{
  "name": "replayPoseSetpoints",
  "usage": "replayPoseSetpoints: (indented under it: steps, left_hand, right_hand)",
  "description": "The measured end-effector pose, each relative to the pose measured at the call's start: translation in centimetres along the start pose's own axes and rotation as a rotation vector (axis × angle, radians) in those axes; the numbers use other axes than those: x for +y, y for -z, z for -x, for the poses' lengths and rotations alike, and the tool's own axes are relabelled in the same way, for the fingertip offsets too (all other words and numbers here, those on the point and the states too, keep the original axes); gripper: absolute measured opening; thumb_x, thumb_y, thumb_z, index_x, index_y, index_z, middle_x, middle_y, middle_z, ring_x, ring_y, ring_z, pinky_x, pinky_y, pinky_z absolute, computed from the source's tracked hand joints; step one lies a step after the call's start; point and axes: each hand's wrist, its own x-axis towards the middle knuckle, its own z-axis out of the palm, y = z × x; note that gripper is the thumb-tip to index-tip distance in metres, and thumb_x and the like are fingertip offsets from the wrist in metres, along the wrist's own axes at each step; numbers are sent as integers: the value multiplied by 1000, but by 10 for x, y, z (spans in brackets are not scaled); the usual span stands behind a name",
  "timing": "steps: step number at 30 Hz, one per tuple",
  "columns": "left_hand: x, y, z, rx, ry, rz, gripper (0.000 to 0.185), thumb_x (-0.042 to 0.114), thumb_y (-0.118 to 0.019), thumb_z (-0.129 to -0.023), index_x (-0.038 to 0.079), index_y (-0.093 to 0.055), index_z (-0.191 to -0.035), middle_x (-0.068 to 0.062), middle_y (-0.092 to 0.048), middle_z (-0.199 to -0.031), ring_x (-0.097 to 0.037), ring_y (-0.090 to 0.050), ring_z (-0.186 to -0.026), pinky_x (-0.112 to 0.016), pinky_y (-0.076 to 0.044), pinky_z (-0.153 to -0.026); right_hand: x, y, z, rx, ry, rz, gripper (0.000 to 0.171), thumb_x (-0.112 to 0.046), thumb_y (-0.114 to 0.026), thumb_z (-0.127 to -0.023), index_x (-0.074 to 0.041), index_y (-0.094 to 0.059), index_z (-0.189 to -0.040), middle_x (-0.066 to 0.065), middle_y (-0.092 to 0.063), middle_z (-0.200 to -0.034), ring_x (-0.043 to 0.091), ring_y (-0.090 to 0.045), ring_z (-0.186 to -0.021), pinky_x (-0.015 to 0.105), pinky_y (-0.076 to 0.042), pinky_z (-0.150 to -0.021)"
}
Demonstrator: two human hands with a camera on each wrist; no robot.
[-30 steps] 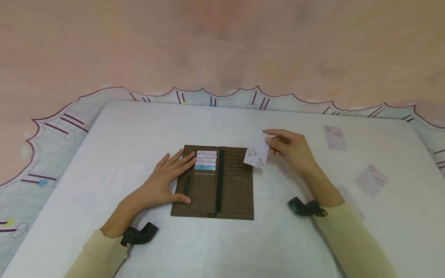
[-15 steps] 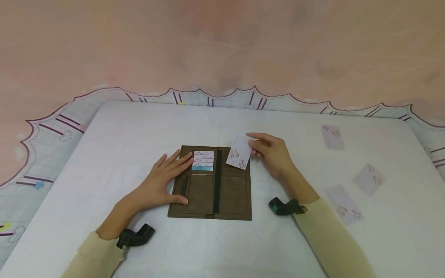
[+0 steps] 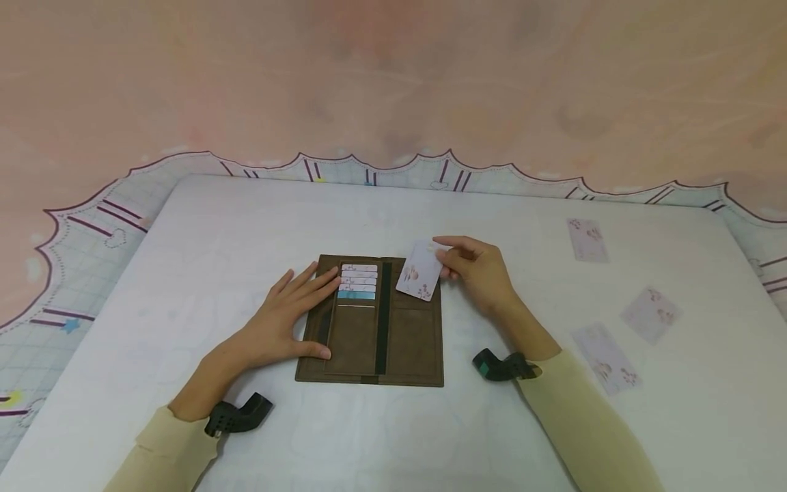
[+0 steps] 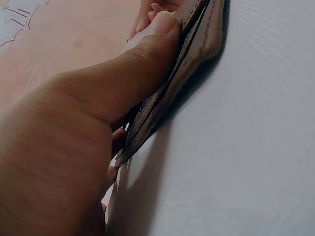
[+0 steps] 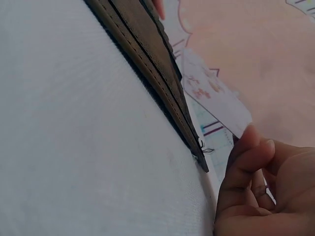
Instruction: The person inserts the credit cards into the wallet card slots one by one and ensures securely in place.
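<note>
A brown wallet (image 3: 418, 345) lies spread flat on the white table, several cards (image 3: 358, 280) tucked in the slots of its left side. My left hand (image 3: 277, 324) rests on the wallet's left edge, fingers spread and thumb lying on the lower part. Between thumb and fingers my right hand (image 3: 479, 273) pinches a white card (image 3: 421, 270) with a flower print. That card is tilted over the upper slots of the wallet's right side, its lower corner pointing down toward them. In the right wrist view the card (image 5: 211, 93) rises beside the wallet's edge (image 5: 152, 73).
Three more printed cards lie on the table to the right: an upper one (image 3: 587, 240), a middle one (image 3: 652, 314) and a lower one (image 3: 606, 359) near the right sleeve. A scalloped patterned border (image 3: 406, 178) runs behind the table (image 3: 277, 212).
My right hand has moved left with the card, from beside the wallet's right edge to over its right-side slots. In the last half second it barely shifts. The left hand stays put.
</note>
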Motion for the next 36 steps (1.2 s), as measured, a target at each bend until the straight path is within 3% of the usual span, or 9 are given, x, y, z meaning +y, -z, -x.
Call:
replayPoseSetpoints:
  steps: [4,14,25,36]
  left_hand:
    - [1,1,0,3,1,5,106,53,-79,-69,10,-28,-151,-11,-26,-156,-35,-9,-144,-55,-1,-112]
    - [1,1,1,-3,11,6,105,51,-80,-69,12,-28,-152,-10,-26,-156,-34,-9,-144,-55,-1,-112]
    - [1,1,1,2,8,2,107,54,-80,-68,13,-28,-152,-9,-25,-156,-34,-9,-144,-54,-1,-113]
    - [0,1,1,-5,15,7,107,55,-79,-68,13,-29,-152,-9,-25,-156,-34,-9,-144,-54,-1,-112]
  right_hand:
    - [-1,0,1,6,-6,3,25,-10,-66,-91,-7,-69,-115,12,-61,-76,17,-57,-64,20,-48,-57]
    - [0,0,2,-91,29,98,23,-7,-66,-90,-7,-70,-113,14,-62,-73,22,-56,-60,23,-46,-54]
    - [-3,-1,4,-177,28,238,19,-16,-68,-90,-14,-72,-108,9,-63,-70,23,-57,-61,26,-48,-55]
    - [-4,-2,6,-220,50,381,17,-22,-70,-89,-21,-73,-105,2,-62,-83,18,-54,-70,29,-46,-61]
